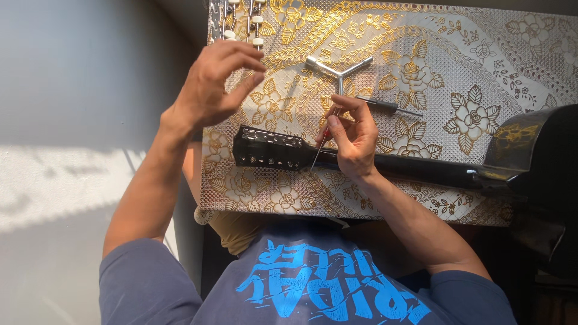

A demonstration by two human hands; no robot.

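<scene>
Black guitar headstock (268, 148) under right hand (355, 138) pinching thin screwdriver (320, 147); left hand (214, 84) raised, fingers loosely curled, empty.

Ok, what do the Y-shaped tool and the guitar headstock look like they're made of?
Y-shaped tool: looks like bare metal, silvery with bright highlights. Guitar headstock: glossy black finish, probably lacquered wood or plastic; the coating hides which. The small fittings along it look like shiny metal.
</scene>
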